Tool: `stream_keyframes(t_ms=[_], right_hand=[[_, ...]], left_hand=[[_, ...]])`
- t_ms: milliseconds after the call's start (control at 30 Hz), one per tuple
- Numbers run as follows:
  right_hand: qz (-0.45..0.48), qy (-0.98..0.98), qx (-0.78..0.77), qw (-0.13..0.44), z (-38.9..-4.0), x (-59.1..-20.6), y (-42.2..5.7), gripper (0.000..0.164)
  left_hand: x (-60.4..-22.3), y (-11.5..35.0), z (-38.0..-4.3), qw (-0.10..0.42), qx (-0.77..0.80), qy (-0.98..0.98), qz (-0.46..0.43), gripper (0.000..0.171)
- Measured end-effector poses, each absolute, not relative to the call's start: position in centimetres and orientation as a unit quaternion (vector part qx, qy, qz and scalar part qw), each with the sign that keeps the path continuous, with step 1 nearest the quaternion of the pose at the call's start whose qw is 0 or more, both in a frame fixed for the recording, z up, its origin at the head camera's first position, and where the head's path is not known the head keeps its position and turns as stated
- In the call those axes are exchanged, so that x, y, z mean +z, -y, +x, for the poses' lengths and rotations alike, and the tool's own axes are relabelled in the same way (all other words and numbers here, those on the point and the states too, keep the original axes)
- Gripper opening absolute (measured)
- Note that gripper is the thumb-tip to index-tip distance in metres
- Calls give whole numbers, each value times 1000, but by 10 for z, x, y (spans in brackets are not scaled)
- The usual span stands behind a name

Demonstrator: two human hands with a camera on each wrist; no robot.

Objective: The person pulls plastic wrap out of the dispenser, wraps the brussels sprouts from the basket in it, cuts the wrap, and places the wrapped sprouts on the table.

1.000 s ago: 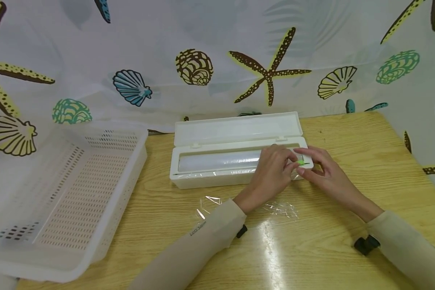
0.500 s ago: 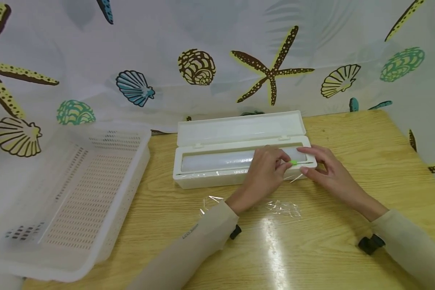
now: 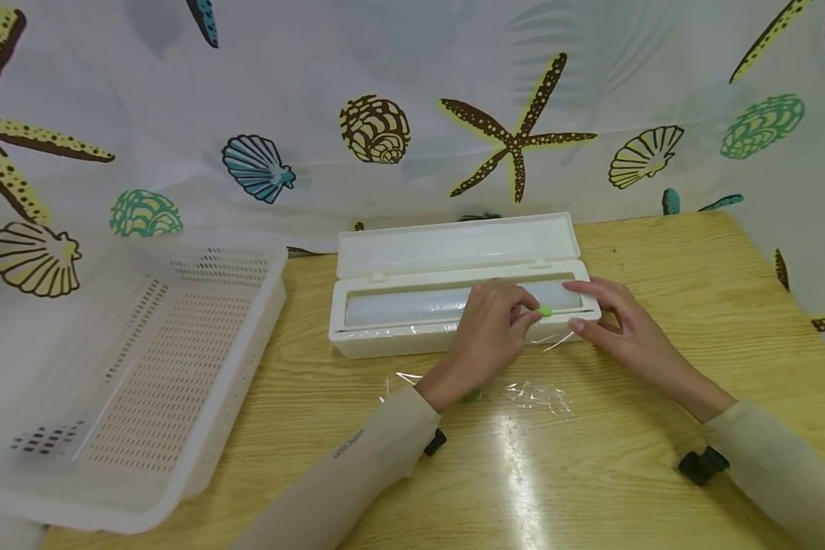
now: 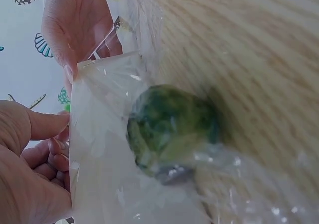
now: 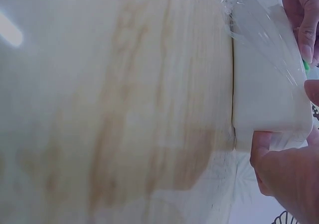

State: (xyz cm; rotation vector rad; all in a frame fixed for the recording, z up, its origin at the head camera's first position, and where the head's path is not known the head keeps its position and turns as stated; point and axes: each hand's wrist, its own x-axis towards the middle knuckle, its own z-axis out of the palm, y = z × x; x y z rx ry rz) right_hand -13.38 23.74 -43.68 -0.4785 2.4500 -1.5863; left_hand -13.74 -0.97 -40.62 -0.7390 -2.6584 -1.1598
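Observation:
A white cling film dispenser [image 3: 378,347] stands with its lid [image 3: 454,244] raised and a roll of cling film [image 3: 406,307] inside. Between thumb and fingers, my left hand [image 3: 484,325] pinches the small green slide cutter [image 3: 545,312] on the track along the front edge. My right hand [image 3: 622,321] grips the dispenser's right end, thumb at the front and fingers on top. Film drapes down the front onto the table. In the left wrist view a rounded, dark green thing [image 4: 167,129] lies under the film, blurred; my left wrist mostly hides it in the head view.
To the left stands a large white perforated basket [image 3: 275,305]. Crumpled clear film [image 3: 539,397] lies on the wooden table [image 3: 591,473] before the dispenser. Behind hangs a white curtain [image 3: 302,69] printed with shells and starfish.
My left hand has slid leftward along the dispenser's front edge with the green cutter. At the right, a loose edge of film now hangs at the front. My right hand keeps its grip.

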Motion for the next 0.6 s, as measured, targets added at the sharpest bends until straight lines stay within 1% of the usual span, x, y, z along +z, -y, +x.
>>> stream_keyframes(t_ms=[167, 400, 600], right_hand=[[-162, -827, -530, 92, -134, -438, -237, 56], [-161, -829, -528, 89, -133, -439, -235, 56], [-163, -833, -522, 84, -134, -438, -236, 56]], left_hand=[[-406, 17, -135, 73, -395, 883, -244, 5], [-407, 27, -135, 85, -399, 880, -245, 5], [-409, 43, -133, 86, -423, 871, -235, 5]])
